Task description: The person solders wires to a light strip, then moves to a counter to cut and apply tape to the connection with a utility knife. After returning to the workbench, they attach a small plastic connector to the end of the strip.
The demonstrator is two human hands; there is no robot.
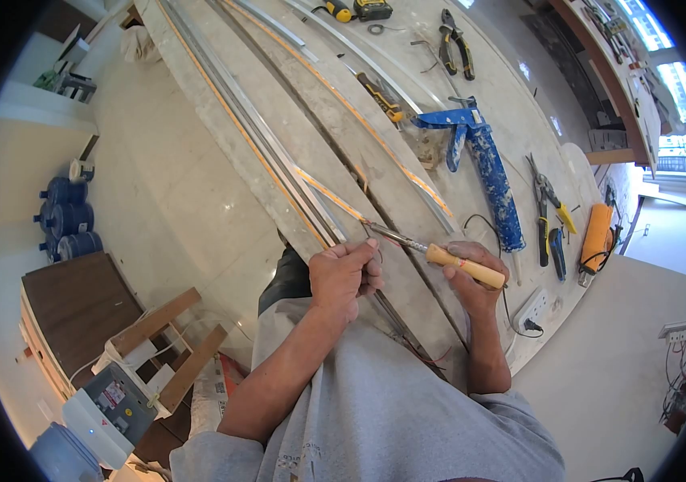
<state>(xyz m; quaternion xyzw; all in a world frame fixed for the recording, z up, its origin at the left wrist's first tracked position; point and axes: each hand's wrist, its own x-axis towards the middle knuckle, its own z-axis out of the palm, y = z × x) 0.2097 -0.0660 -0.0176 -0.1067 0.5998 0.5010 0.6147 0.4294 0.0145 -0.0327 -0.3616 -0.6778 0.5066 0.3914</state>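
Wooden and pale, the handle of a soldering iron [454,263] sits in the right hand [471,277]. The fingers are wrapped tight around the handle. The thin metal tip points left and up, and it meets the end of a yellow light strip [335,197].

The left hand [343,273] is curled shut just beside the tip. It looks like it pinches the end of the strip or a small wire, but the thing is too tiny to be sure.

The strip runs away up a long grey metal rail [278,157] that lies on a dusty work table [407,56].

To the right of the hands lies a blue glue gun [483,169]. Past it are snips with a yellow grip [552,209] and an orange tool [596,233]. A white power strip [532,312] sits near the right wrist.

Far up the table are black pliers [457,44]. On the floor to the left stand blue water jugs [69,217].
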